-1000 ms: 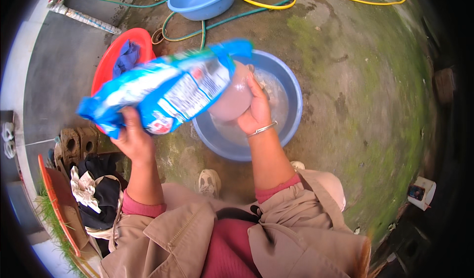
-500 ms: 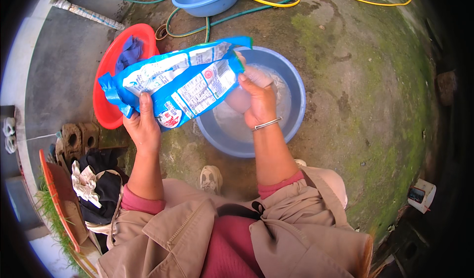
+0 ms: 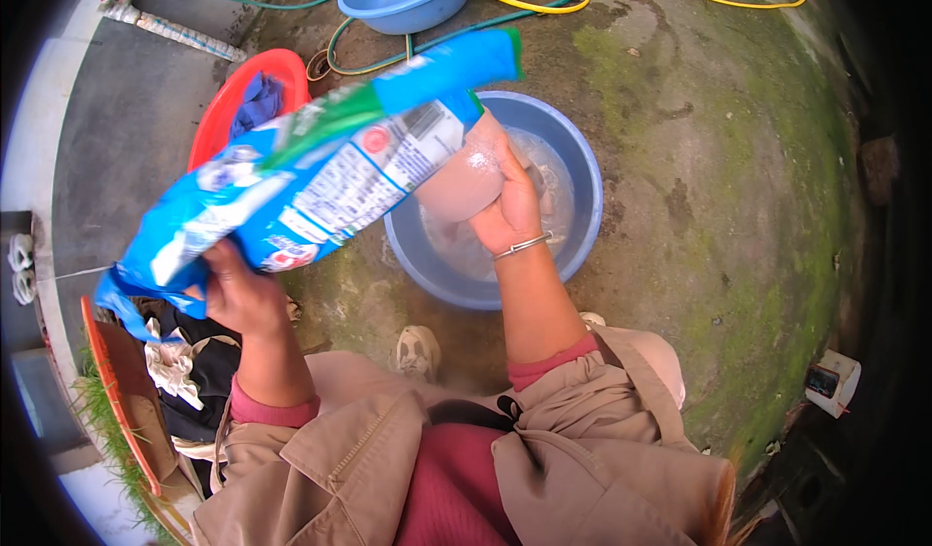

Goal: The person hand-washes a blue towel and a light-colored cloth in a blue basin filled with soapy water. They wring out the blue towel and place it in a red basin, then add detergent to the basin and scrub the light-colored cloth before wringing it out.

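Note:
A large blue plastic bag (image 3: 345, 182) with white and green panels, seemingly a washing-powder bag, slants up to the right, smeared by motion. My left hand (image 3: 249, 298) is closed round its lower left part. The bag's upper right end lies above the blue-grey basin (image 3: 585, 197), which holds cloudy water and pale cloth. Over that basin, my right hand (image 3: 515, 206), with a bracelet on the wrist, holds a wet beige rounded piece (image 3: 466, 177) that looks like a bra cup. The bag's end hides part of this piece; whether the right fingers touch the bag I cannot tell.
A red basin (image 3: 206, 133) with blue cloth (image 3: 256, 104) stands at the left, partly behind the bag. Farther off are a light blue basin (image 3: 403, 7), a green hose (image 3: 485, 20) and a yellow hose (image 3: 680, 0). Dark and white clothes (image 3: 199, 391) lie at the lower left.
My left hand has pulled the bag down and left, and the bag has turned. My right hand has parted from its earlier pinch at the bag's edge, and more of the beige piece shows.

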A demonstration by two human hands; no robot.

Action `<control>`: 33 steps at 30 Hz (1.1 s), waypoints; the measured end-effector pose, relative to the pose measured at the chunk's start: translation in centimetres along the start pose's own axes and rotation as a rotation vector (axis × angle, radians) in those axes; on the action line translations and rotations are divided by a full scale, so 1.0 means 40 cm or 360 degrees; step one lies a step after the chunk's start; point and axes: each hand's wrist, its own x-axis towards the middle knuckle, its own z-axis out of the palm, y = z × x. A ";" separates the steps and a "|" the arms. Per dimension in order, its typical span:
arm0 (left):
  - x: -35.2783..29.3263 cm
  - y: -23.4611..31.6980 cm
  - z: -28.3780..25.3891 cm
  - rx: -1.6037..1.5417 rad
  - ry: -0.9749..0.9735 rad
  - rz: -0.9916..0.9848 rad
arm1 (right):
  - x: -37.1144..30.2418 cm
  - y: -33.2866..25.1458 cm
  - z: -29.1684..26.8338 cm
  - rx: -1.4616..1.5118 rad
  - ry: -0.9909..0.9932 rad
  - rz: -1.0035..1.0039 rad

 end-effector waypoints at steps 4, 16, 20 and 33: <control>-0.028 -0.016 0.006 0.0455 -0.0652 0.0378 | 0.000 0.000 0.003 0.0128 0.0080 0.0110; -0.052 -0.036 -0.009 0.0294 -0.0132 0.0134 | 0.002 0.010 -0.010 -0.0082 0.0058 -0.0028; -0.083 -0.079 0.009 0.0272 -0.0066 -0.0660 | 0.008 0.009 0.008 -0.0132 -0.0090 -0.0072; -0.169 -0.138 0.020 -0.0417 -0.0077 -0.2013 | 0.000 0.002 0.042 -0.0373 -0.0548 -0.0303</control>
